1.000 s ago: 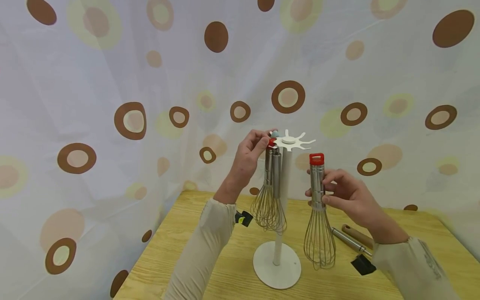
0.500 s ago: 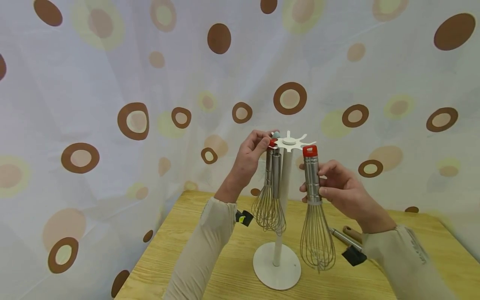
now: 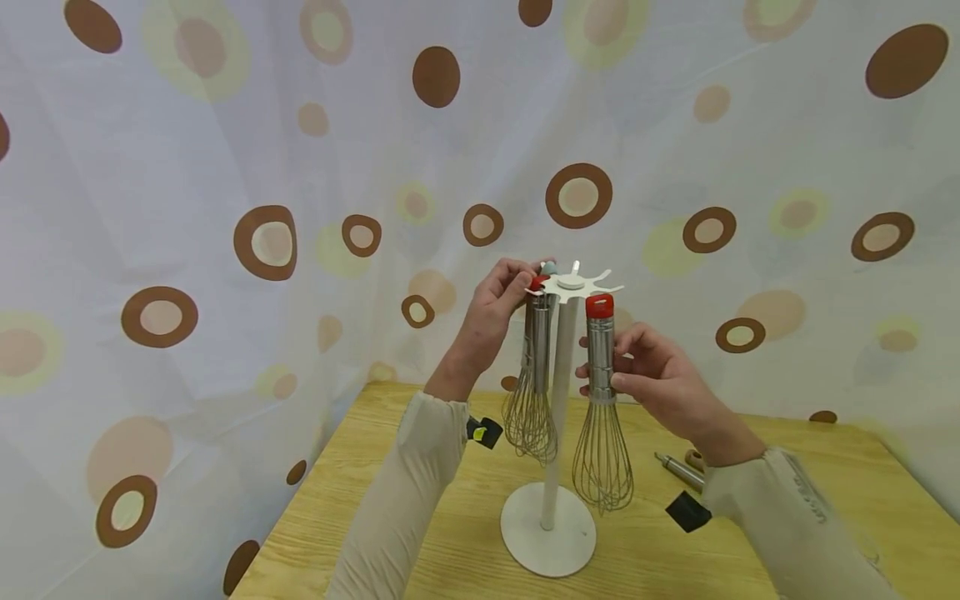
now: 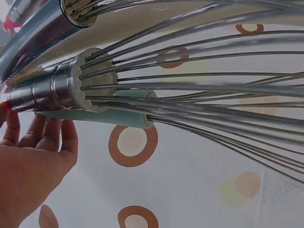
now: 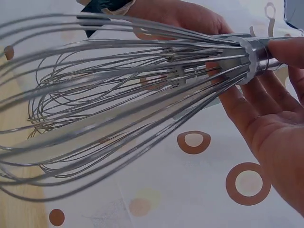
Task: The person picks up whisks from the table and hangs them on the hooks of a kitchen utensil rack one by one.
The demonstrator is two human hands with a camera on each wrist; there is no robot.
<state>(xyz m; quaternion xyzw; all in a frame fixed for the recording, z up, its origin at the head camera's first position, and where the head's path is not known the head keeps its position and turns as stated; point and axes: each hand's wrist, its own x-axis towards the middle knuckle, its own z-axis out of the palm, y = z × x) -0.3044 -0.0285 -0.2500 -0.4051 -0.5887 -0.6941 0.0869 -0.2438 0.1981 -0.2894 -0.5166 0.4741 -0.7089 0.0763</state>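
Observation:
A white stand (image 3: 558, 408) with a star-shaped hook top (image 3: 572, 286) stands on the table. My left hand (image 3: 487, 317) pinches the red cap (image 3: 538, 283) of a steel whisk at the left hooks. Steel whisks (image 3: 541, 350) hang close together there, and the left wrist view also shows a teal-handled whisk (image 4: 133, 118) behind the fingers. My right hand (image 3: 663, 383) grips a large whisk (image 3: 601, 358) by its steel handle, upright with wires down. Its red cap (image 3: 600, 306) is at the stand's front right hook tips; whether it is hooked I cannot tell.
On the wooden table (image 3: 420, 492), a steel handle (image 3: 678, 471) and a wooden handle (image 3: 694, 458) lie at the right, partly hidden by my right sleeve. A dotted curtain (image 3: 375, 150) hangs behind and at the left.
My right hand has brought its whisk leftward to the hook top. The top has turned slightly and the hanging whisks have shifted. My left hand stays at the red cap, moving slightly left.

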